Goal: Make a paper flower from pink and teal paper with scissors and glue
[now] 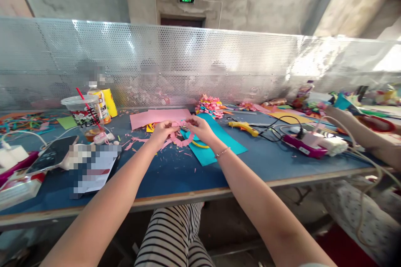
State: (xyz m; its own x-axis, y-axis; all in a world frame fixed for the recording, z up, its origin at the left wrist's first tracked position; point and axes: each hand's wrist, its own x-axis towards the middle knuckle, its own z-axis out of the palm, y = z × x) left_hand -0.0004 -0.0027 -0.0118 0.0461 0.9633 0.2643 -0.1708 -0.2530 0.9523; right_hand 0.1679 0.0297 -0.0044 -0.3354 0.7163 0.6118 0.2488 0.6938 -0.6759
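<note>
My left hand [163, 130] and my right hand [198, 127] meet over the middle of the blue table [175, 173], both pinching a fringed pink paper strip [182, 141] that curls down between them. Under the strip lies a teal paper sheet [216, 144] with a yellow ring [200, 145] on it. A pink paper sheet [156, 117] lies just behind my left hand. Small pink paper scraps [133, 141] are scattered around my left hand. My right wrist wears a thin bracelet.
A plastic drink cup with a red straw [85, 116] and a phone [52, 155] stand at the left. A yellow glue gun [243, 127], cables and a pink power strip [303, 146] lie right. Another person's arm [360, 131] reaches in far right. A perforated metal screen [200, 62] backs the table.
</note>
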